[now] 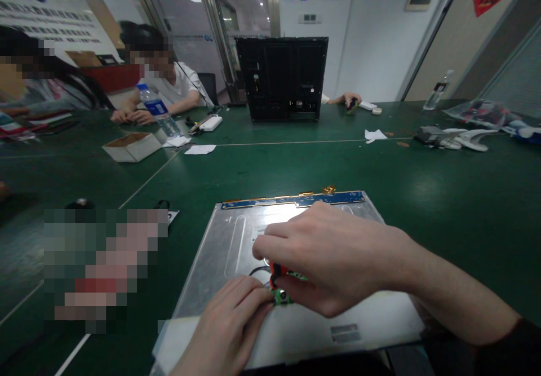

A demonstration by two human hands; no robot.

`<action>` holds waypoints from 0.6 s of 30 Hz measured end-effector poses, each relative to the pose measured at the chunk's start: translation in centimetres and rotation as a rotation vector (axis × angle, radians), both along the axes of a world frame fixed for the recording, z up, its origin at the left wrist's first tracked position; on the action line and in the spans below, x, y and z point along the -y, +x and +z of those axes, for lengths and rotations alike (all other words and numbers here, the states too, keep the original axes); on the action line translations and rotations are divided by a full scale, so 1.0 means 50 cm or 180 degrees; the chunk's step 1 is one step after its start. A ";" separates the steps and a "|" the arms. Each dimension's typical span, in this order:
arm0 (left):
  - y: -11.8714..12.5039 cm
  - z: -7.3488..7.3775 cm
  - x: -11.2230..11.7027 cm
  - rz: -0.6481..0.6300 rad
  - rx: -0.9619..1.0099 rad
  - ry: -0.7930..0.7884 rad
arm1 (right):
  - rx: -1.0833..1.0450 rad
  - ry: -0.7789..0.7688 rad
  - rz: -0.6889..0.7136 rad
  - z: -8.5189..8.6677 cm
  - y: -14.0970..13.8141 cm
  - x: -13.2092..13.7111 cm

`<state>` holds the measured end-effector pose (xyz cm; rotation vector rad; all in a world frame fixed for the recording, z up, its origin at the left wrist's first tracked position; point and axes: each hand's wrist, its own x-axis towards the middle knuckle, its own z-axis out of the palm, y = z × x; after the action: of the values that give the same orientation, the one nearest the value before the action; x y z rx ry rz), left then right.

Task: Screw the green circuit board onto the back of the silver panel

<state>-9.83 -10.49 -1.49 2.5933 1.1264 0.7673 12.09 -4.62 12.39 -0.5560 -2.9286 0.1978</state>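
Observation:
A silver metal display panel (236,235) lies flat on the green table in front of me, with a blue circuit strip (296,199) along its far edge. My right hand (333,263) curls over the panel's middle, fingers pinched on a small green circuit board (282,296) with red and black wires (274,271). From below, my left hand (232,322) has its fingertips closed against the same board.
A black monitor back (282,77) stands upright at the table's far side. Near it are a cardboard box (132,146), a water bottle (156,108), white papers (199,149) and several people seated at the left. White and grey parts (456,137) lie at the right.

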 end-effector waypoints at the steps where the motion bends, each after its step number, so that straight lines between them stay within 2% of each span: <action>1: -0.001 -0.002 0.001 -0.0002 0.0001 -0.0014 | 0.0002 0.0019 -0.0006 -0.001 0.000 0.000; 9: -0.003 -0.012 0.002 -0.0038 0.0037 -0.0077 | 0.0037 0.0161 -0.0045 -0.007 -0.002 0.000; 18: -0.002 -0.007 0.001 -0.0056 0.0099 0.0069 | -0.0078 0.0301 0.0007 -0.013 0.000 -0.004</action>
<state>-9.92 -10.52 -1.86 2.5961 1.0912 0.8175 12.09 -4.42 11.72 -0.5321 -2.8969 0.0655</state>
